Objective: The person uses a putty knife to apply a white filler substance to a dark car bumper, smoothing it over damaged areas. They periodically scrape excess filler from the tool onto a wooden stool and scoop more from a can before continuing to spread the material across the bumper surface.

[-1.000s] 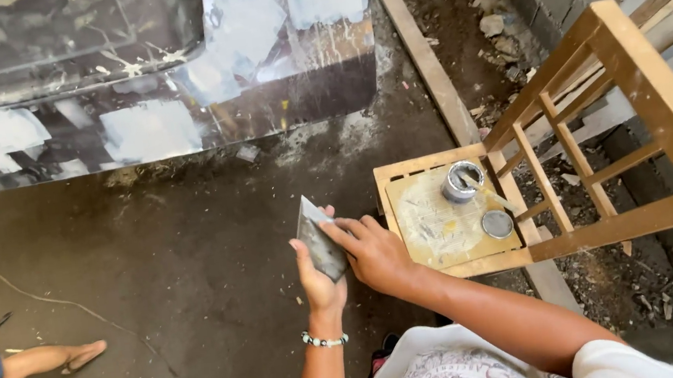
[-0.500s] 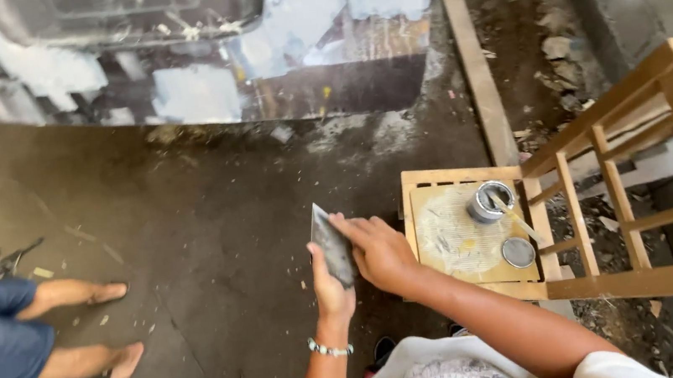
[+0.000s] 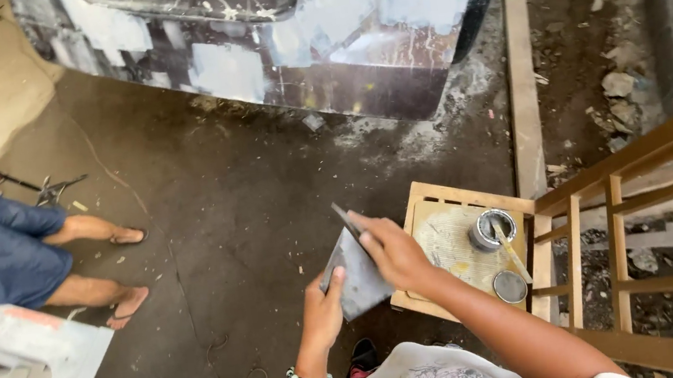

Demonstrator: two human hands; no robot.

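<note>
I saw dark stained concrete floor (image 3: 228, 201) running to a patched grey car body (image 3: 294, 42). My left hand (image 3: 322, 309) gripped a grey flat plate (image 3: 357, 279); my right hand (image 3: 390, 250) pinched a thin blade (image 3: 346, 217) on it, beside a wooden chair (image 3: 615, 259) holding an open round tin (image 3: 493, 228)
</note>
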